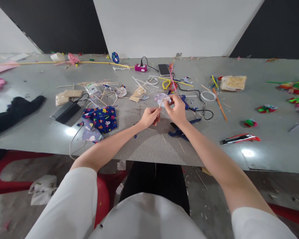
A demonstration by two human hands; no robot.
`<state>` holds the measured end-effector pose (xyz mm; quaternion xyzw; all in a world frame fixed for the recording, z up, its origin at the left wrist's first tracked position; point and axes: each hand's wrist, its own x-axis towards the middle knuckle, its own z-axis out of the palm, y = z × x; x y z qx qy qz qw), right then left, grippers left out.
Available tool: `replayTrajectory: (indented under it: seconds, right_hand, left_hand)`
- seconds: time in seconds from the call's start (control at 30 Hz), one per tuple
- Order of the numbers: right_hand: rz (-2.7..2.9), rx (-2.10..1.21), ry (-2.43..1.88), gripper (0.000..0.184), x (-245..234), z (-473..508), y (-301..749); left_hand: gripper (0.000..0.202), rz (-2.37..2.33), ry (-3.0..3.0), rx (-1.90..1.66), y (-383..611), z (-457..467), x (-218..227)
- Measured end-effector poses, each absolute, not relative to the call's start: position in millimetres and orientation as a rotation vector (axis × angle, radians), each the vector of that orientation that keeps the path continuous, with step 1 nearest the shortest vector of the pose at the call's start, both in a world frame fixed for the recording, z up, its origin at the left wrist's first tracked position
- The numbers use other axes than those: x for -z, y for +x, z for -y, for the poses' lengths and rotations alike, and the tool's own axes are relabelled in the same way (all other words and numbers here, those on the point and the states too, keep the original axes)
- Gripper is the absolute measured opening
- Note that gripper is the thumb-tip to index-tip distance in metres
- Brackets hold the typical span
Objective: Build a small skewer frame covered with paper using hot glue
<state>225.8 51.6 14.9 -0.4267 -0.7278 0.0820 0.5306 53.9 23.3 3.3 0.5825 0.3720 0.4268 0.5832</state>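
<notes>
Between my hands is a small piece of pale patterned cloth (159, 98) with thin wooden sticks on it, something like a tiny parasol. My left hand (150, 117) is closed round a thin wooden stick (161, 103) just below the cloth. Fingers of my right hand (176, 109) pinch at the cloth's right edge, where a stick end shows; the exact grip is too small to make out. Dark blue pliers (180, 131) lie under my right forearm. Behind my right hand sits a blue hot-glue gun (184, 102), partly covered by it.
Folded blue patterned cloth (105, 119) and a black power bank-like box (66, 112) lie left. Wooden strips (138, 94), a phone (163, 69) and a purple power block (141, 68) are farther back. A utility knife (240, 138) and tape roll (208, 96) lie right.
</notes>
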Motion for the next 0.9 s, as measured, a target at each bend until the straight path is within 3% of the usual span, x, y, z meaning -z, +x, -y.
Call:
replayTrajectory:
  seconds: [0.9]
  right_hand:
    - [1.739, -0.212, -0.992, 0.026, -21.3, -46.3, 223.3]
  left_hand:
    - [0.056, -0.903, 1.410, -1.034, 55.2, -22.5, -1.8]
